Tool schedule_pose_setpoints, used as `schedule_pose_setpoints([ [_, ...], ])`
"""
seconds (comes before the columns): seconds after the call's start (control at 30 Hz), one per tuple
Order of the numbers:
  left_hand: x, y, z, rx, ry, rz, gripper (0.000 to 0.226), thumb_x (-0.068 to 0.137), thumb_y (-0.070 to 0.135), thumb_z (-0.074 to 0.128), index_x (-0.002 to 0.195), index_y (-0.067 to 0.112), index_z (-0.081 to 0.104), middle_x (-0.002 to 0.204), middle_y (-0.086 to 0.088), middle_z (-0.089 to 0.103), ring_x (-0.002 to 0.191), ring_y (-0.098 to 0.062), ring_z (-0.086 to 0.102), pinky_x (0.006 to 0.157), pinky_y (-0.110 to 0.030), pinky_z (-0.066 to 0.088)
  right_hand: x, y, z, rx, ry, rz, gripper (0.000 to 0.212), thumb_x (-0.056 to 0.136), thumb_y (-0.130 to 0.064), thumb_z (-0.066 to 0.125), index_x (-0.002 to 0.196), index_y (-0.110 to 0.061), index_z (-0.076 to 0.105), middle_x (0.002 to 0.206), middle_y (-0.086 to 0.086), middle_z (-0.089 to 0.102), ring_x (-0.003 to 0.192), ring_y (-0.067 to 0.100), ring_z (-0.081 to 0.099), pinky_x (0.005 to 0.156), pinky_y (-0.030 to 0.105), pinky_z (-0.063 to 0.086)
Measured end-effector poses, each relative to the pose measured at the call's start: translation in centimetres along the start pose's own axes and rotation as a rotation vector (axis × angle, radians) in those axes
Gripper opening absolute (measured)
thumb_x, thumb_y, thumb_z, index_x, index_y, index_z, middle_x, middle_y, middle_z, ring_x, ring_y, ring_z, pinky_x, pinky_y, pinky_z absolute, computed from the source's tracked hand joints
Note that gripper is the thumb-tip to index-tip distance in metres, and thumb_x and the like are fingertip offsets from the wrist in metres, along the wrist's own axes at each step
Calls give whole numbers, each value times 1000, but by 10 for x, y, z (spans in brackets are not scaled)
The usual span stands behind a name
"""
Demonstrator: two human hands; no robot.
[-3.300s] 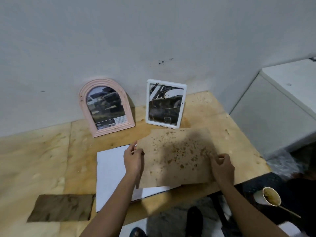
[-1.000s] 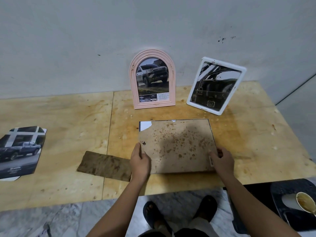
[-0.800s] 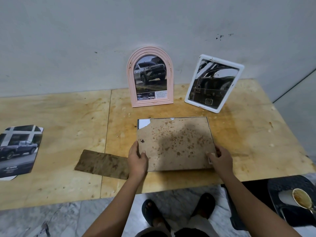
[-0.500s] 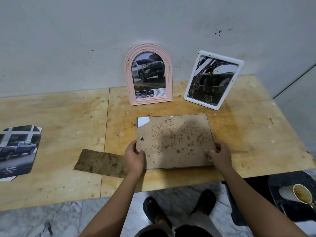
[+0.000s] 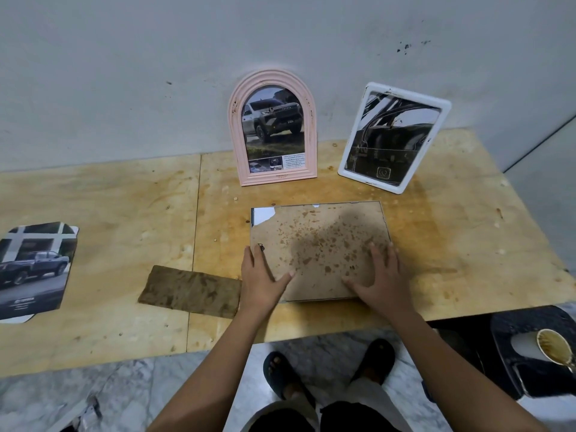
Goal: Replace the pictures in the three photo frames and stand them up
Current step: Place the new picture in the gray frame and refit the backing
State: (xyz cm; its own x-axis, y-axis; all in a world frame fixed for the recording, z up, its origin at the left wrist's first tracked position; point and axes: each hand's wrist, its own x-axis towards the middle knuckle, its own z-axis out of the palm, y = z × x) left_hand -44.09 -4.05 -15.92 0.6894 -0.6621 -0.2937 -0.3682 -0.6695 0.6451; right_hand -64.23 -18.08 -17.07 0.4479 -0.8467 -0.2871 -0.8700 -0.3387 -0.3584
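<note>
A third photo frame lies face down on the plywood table (image 5: pixel 124 244), its stained brown backing board (image 5: pixel 318 241) facing up. My left hand (image 5: pixel 261 275) rests flat on the board's near left corner, fingers spread. My right hand (image 5: pixel 380 279) presses flat on its near right part. A pink arched frame (image 5: pixel 237 126) with a truck picture stands against the wall. To its right leans a white rectangular frame (image 5: pixel 349 157) with a dark car picture.
A loose truck picture (image 5: pixel 31 269) lies at the table's left edge. A brown stained strip of board (image 5: pixel 190 291) lies left of my left hand. A paper cup (image 5: pixel 554 349) sits on a black stool at the lower right. My feet show below the table edge.
Earlier I held the backing board raised over a white sheet; now it lies in the frame. Both hands have moved from the board's side edges onto its surface and lie flat.
</note>
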Motion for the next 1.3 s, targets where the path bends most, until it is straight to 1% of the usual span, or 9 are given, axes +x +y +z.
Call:
schedule_pose_setpoints([
  [0.17,3,7,0,-23,33,-14,96,77,40,74,146,9,15,146,-8,22,135,-25,20,105,-35,29,0,-2,0,1,-6,36,105,67,-76,54,150,-28,10,158,4,-6,144,27,-6,115,45,12],
  [0.57,9,9,9,50,84,-70,91,75,36,76,142,10,21,139,-12,27,127,-30,26,101,-36,31,0,-5,4,18,41,85,100,67,-73,60,147,-28,19,158,0,0,143,27,1,112,45,19],
  [0.73,13,9,6,94,27,-87,90,75,37,76,141,10,21,142,-15,23,130,-32,23,103,-39,32,0,1,3,2,36,32,96,69,-73,58,147,-29,22,158,2,3,142,29,5,112,45,19],
  [0.83,19,13,7,166,-18,-60,89,78,35,73,143,9,18,151,-16,8,140,-34,8,113,-42,26,6,5,0,82,60,22,81,75,-59,64,142,-26,33,154,5,17,138,31,14,110,46,27],
  [0.97,21,23,11,242,-103,174,75,86,23,61,146,10,17,155,-16,4,144,-34,-5,119,-42,10,6,17,-3,461,166,72,69,82,-26,70,141,-13,37,145,7,33,133,26,32,107,40,33],
  [1.07,13,24,23,337,-229,219,91,85,57,51,151,16,4,157,-16,-12,143,-34,-17,116,-45,-2,2,25,-6,732,170,154,65,84,-13,67,142,-11,36,141,7,40,129,22,41,103,34,39],
  [1.13,7,27,34,414,-200,226,110,68,85,27,151,17,2,156,-18,-12,143,-36,-16,115,-51,-3,4,32,-5,771,133,155,66,83,-14,70,141,-13,39,139,6,46,125,22,46,102,38,43],
  [1.2,5,33,45,453,-189,247,124,52,95,7,151,20,-2,156,-18,-14,142,-36,-19,112,-57,-6,5,38,-6,757,82,129,71,79,-21,75,140,-16,40,136,4,48,122,20,49,99,44,47],
  [1.3,4,48,61,476,-235,255,129,45,97,-1,149,22,-13,150,-21,-29,135,-36,-35,106,-59,-19,6,44,-10,760,13,103,78,76,-22,78,142,-19,37,138,2,46,124,18,48,101,44,45],
])
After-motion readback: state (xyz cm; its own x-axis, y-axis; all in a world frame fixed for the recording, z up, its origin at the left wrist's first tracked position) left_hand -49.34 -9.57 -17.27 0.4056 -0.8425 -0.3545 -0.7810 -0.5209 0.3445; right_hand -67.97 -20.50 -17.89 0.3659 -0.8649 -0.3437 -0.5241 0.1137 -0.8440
